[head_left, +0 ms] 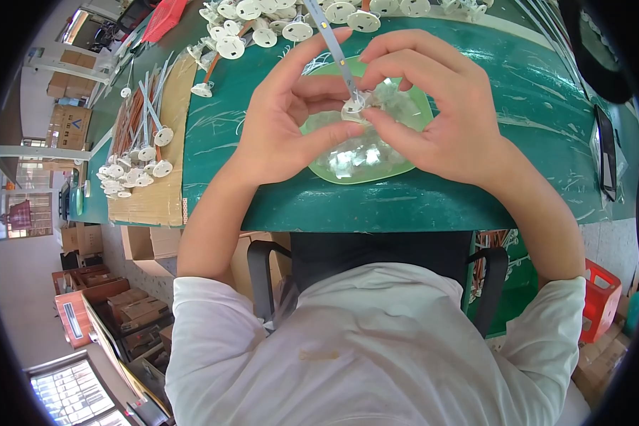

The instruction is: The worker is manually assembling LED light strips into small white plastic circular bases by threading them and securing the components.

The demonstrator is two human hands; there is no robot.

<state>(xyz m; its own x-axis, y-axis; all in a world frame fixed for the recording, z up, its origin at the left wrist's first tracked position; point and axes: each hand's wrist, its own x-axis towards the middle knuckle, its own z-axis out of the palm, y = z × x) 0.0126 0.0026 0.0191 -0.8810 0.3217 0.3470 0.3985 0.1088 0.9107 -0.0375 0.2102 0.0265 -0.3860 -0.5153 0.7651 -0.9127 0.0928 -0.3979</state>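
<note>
Shirt (376,341): lay nearest.
Left grip (280,124): pinched white cap (352,108) under light strip (331,47).
Right grip (451,106): pinched same cap.
Cap: hung above green bowl (383,172).
Risk: slack pinching might have dropped it.

Heaped white parts (297,31) (and cardboard boxes (68,126)) suggest a workshop.

Right of the right grip (440,106), bare surface (539,149) leaves passage up to a black device (606,153). A bowl (362,177) sits under both grips; white-disc pieces (264,35) bar the way beyond; left of the left grip (280,121), cardboard (177,153) ends a narrower strip.
</note>
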